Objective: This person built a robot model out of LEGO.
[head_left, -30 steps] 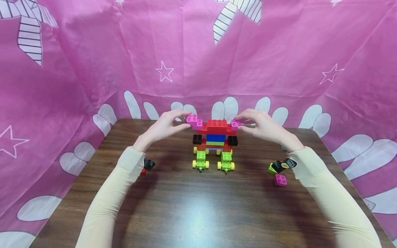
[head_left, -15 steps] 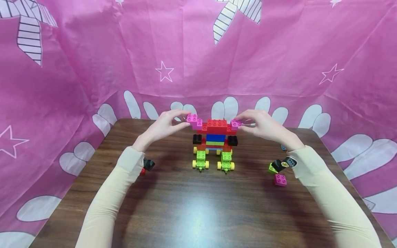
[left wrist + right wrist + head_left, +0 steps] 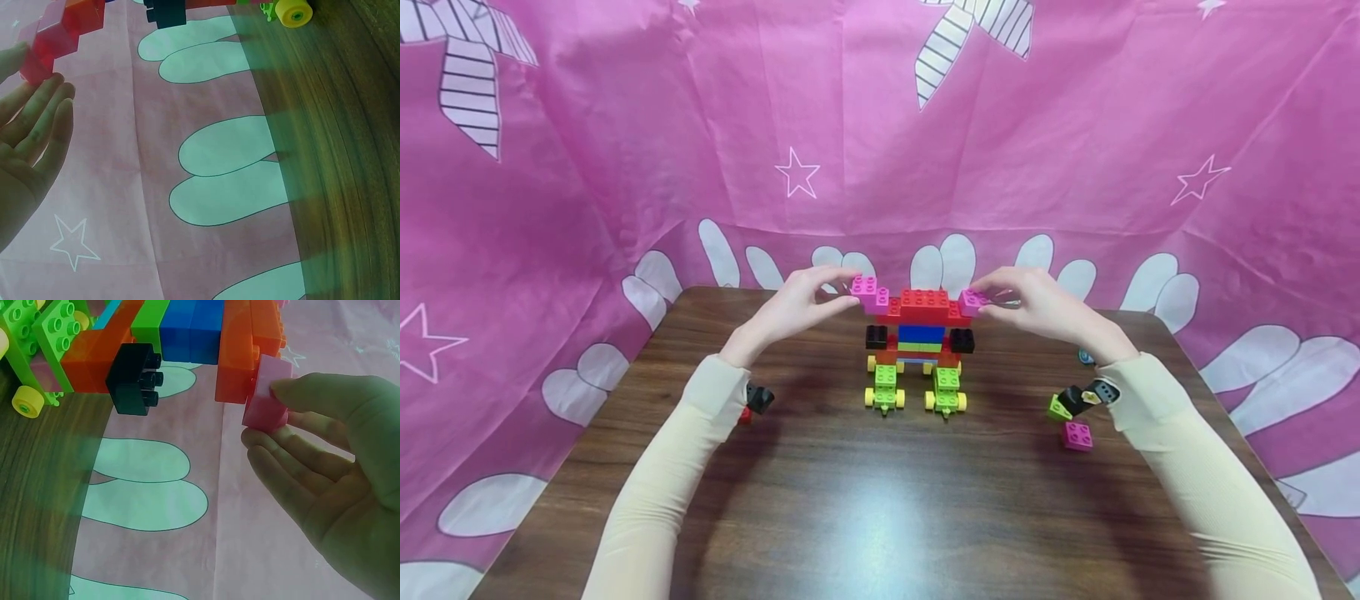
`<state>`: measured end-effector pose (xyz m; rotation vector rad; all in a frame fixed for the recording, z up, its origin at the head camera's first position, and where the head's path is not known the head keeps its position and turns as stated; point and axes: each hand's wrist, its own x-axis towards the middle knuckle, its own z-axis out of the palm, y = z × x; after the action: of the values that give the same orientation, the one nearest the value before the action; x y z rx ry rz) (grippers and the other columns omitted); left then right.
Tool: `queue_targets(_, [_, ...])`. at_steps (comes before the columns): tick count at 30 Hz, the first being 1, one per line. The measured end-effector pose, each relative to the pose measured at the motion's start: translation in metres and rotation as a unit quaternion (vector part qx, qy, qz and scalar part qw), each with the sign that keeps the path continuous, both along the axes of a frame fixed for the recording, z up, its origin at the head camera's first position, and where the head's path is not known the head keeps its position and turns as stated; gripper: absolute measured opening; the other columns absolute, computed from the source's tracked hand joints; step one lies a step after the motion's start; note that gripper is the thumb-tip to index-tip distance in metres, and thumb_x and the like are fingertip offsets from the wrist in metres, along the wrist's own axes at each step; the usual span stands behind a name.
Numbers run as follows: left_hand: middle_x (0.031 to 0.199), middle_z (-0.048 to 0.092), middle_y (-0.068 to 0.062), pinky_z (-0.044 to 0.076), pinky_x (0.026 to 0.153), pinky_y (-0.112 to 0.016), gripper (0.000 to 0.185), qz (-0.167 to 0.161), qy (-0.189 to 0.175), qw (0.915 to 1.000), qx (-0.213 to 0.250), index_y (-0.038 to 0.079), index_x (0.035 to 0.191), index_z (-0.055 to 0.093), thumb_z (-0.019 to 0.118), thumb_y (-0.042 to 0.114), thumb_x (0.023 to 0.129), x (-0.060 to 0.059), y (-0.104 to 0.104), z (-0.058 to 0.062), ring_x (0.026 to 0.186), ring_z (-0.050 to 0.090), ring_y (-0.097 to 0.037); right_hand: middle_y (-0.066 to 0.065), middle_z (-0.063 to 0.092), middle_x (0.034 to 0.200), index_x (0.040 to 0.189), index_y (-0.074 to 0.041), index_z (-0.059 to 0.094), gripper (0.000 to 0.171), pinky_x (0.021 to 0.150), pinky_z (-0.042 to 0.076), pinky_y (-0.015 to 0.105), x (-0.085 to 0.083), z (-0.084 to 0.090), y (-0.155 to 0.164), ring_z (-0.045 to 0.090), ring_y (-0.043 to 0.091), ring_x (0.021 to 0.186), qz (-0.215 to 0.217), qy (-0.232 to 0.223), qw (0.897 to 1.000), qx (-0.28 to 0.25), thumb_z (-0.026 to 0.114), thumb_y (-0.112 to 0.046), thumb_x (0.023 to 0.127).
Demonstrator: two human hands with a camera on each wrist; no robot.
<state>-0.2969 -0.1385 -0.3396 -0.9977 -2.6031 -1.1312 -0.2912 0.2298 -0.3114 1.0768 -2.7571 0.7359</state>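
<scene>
A toy building-brick figure stands upright at the middle of the table, with a red top brick, a blue middle and green wheeled bricks as feet. My left hand pinches the outer pink brick stepped up at the figure's left shoulder. In the left wrist view, thumb and fingertips lie on that brick's end. On the other side, my right hand pinches a single pink brick between thumb and fingers. The right wrist view has this pink brick against the orange-red shoulder bricks.
Black bricks stick out at the figure's sides. A loose magenta brick and a green brick lie below my right wrist. Part of a red brick shows by my left wrist. A pink curtain hangs behind the table.
The pink brick in my right hand has shifted slightly outward to the right, along with the fingertips. My left hand and the rest of the figure look the same.
</scene>
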Motion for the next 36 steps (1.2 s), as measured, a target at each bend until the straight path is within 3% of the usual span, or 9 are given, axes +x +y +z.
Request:
queue_targets(14, [0.119,0.070,-0.004,0.058,0.091,-0.036,0.043,0.004,0.007,1.0000,-0.005,0.011,0.132,0.063,0.070,0.026,0.093,0.001,0.000,0.001,0.103,0.065,-0.018,0.011,0.075,0.108,0.118,-0.005,0.069,0.030,0.088,0.059,0.046,0.004,0.004,-0.006,0.071,0.026,0.099,-0.011,0.017,0.999,0.031,0.073,-0.010,0.088])
queue_targets(36, [0.120,0.070,-0.006,0.057,0.092,-0.045,0.043,-0.004,0.006,1.0000,-0.001,0.011,0.132,0.063,0.071,0.026,0.092,-0.001,0.000,0.000,0.103,0.066,-0.020,0.013,0.075,0.101,0.112,-0.003,0.071,0.028,0.083,0.060,0.046,0.000,0.014,-0.012,0.073,0.029,0.092,0.011,0.047,0.996,0.078,0.076,-0.007,0.085])
